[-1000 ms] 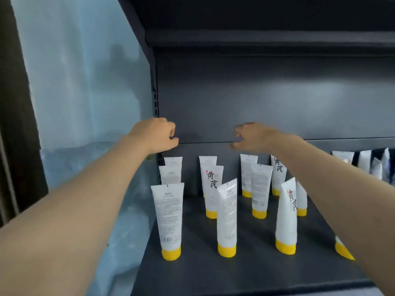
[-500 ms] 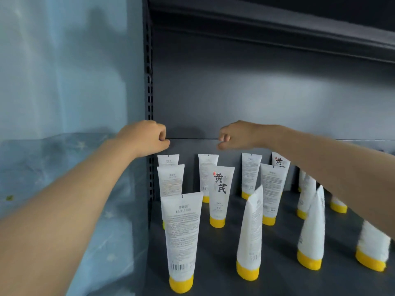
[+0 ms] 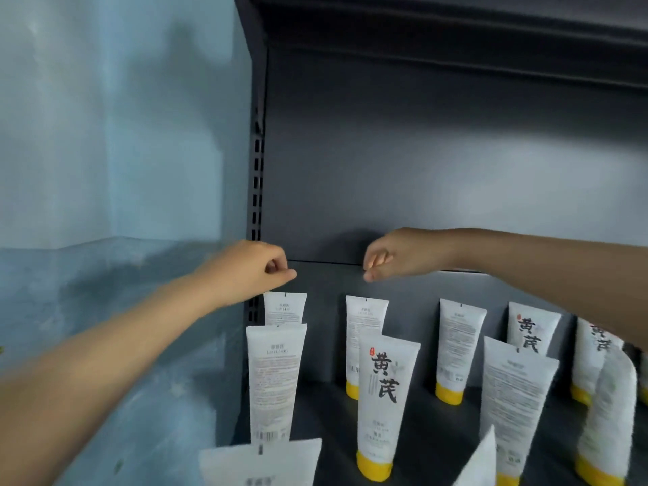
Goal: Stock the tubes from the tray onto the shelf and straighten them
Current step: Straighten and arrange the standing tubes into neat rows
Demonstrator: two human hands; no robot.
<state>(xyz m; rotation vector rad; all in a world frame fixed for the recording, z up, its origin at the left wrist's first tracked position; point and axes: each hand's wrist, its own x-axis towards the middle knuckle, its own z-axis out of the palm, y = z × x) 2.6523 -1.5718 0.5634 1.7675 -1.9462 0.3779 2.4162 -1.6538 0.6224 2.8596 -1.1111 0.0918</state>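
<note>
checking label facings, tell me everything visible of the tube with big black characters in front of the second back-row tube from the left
The tube is white, soft-looking plastic, flat crimped end up, yellow cap down on the dark shelf, nearly upright. Its front faces out: small red mark, two large black characters, fine print below. It overlaps a back-row tube in view; contact unclear. Neither left hand nor right hand touches it.

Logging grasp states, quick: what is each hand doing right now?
Left hand: closed, fingers curled, holding nothing.
Right hand: closed, fingers curled, holding nothing.
</note>
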